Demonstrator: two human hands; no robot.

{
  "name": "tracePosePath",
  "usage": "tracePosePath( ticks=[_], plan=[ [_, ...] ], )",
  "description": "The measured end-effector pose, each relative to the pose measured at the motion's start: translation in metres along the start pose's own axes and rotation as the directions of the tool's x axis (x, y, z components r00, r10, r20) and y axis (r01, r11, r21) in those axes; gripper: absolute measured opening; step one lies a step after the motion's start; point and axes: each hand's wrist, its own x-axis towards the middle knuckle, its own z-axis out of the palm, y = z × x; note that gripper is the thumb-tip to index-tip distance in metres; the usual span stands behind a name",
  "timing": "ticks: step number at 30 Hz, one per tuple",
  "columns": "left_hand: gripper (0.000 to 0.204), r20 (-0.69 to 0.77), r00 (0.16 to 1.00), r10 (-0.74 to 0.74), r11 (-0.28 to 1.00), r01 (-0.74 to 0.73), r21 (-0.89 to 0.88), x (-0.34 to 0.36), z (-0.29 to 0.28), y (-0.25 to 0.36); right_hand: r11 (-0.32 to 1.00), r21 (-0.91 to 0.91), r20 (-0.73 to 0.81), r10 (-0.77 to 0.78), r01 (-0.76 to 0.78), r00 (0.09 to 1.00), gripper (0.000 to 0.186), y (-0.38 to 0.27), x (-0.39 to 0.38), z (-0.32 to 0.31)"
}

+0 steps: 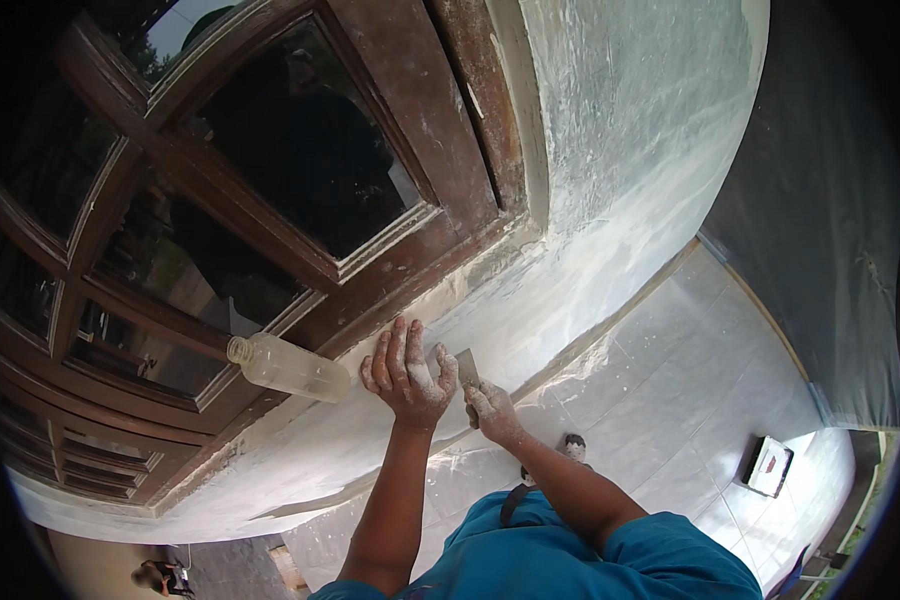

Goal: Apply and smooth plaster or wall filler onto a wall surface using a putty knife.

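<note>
My left hand, dusted white, presses flat with spread fingers against the white plastered wall just below the brown wooden window frame. My right hand grips a small putty knife, its blade laid on the wall right beside my left hand. A clear plastic bottle lies on the window sill, touching distance to the left of my left hand.
Dark glass panes fill the window. Pale floor tiles lie below, smeared with plaster along the wall base. A white flat tray sits on the tiles at right. Dark sheeting covers the right side.
</note>
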Motion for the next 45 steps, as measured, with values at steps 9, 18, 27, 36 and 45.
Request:
tracePosePath(
  ticks=[9,18,27,36,45],
  plan=[
    [0.043,-0.026,0.999,-0.022,1.0,0.022,-0.012,0.001,-0.002,0.003,0.999,0.048,-0.012,-0.002,0.003,1.0,0.031,0.005,-0.001,0.003],
    [0.042,0.028,0.999,-0.03,0.998,0.031,-0.055,0.002,-0.008,-0.001,0.985,0.04,0.027,-0.168,0.167,0.985,0.029,-0.029,0.008,0.005],
    [0.042,0.146,0.988,-0.045,0.986,0.067,-0.152,-0.024,-0.028,-0.003,0.977,-0.084,0.048,-0.193,0.196,0.98,0.031,-0.053,0.011,0.006],
    [0.042,0.661,0.61,-0.437,0.218,0.785,-0.58,-0.119,-0.021,0.07,0.983,-0.154,0.17,-0.078,0.104,0.982,0.024,-0.008,0.011,-0.024],
    [0.035,0.791,0.256,-0.556,-0.21,0.877,-0.432,-0.139,0.017,0.105,0.35,-0.819,0.386,-0.249,0.455,0.888,0.022,-0.097,0.023,-0.048]
  ],
)
